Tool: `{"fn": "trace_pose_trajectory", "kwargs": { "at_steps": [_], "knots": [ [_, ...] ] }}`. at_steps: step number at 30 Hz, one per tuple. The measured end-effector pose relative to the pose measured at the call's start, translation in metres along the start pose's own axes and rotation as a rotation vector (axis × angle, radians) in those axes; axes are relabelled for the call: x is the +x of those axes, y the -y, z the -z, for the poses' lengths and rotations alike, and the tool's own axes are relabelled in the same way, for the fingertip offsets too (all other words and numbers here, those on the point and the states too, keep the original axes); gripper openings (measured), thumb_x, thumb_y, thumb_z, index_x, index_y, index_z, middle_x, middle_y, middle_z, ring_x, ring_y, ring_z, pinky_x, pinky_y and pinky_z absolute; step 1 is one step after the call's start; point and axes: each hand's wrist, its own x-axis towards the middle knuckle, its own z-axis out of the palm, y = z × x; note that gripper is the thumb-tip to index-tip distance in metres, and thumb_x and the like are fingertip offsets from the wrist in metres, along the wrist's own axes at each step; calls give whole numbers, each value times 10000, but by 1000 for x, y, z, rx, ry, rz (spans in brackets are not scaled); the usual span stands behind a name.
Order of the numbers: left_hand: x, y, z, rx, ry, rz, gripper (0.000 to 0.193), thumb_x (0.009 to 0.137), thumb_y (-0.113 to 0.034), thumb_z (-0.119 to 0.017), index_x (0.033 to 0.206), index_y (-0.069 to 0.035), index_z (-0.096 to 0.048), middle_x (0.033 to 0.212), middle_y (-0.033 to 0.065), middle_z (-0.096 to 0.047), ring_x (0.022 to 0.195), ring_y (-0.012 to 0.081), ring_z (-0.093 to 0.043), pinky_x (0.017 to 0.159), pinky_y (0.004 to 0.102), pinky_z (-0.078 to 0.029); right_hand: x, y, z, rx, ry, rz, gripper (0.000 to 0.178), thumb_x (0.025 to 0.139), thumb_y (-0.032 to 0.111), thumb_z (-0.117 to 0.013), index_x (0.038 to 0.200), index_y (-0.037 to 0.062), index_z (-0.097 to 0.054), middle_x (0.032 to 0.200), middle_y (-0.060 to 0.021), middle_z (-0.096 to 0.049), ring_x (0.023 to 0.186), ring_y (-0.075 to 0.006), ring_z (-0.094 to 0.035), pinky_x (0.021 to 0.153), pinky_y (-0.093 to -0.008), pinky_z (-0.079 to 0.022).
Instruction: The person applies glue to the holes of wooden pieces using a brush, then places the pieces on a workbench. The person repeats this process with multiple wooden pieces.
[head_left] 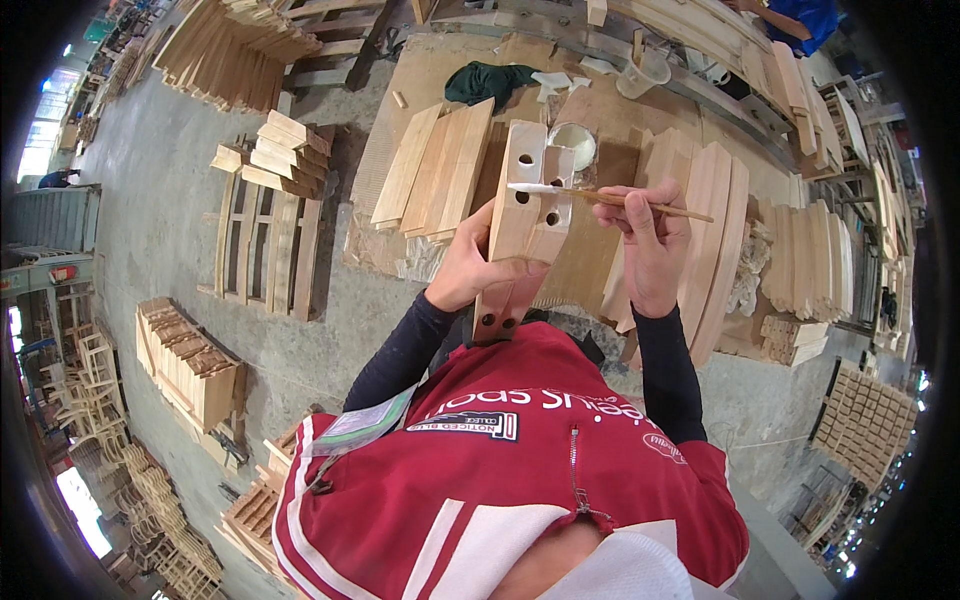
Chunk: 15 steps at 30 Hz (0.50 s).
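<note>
My left hand (468,262) is closed around a pair of pale wooden boards (518,235) set side by side, with dark round holes drilled near both ends. Its thumb lies across their face. In my right hand (652,235) a thin wooden stick (692,212) is pinched between thumb and fingers. The stick's white-coated tip points left, over the holes at the boards' far end. Just beyond that end sits an open tub (574,146) of white paste, partly hidden by the boards.
Wooden slats (435,170) lie left of the boards, and curved slats (705,230) lie on the right. A dark green cloth (488,82) and a whitish bucket (643,75) are farther back. A pallet (265,245) stands at left. Another person (800,22) is at the far right.
</note>
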Motion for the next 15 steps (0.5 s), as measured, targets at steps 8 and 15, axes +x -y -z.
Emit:
{"fn": "trace_pose_trajectory", "kwargs": {
  "at_steps": [8,15],
  "knots": [
    [-5,-11,-5,-50,-21,58,724,715,-93,-813,1352,-4,-481,1223,103,-633,1120,182,-602,984,342,-466,-16,-6,-2,0,-55,-21,146,984,116,-606,920,56,-488,920,-184,-713,763,-225,-713,672,-311,-570],
    [-9,-20,-9,-9,-33,101,791,688,-124,-830,1376,8,-464,1255,84,-611,1154,166,-569,1023,331,-425,1,-9,-10,16,-127,35,169,988,141,-607,910,53,-484,891,-167,-705,753,-205,-699,670,-313,-566]
  ]
}}
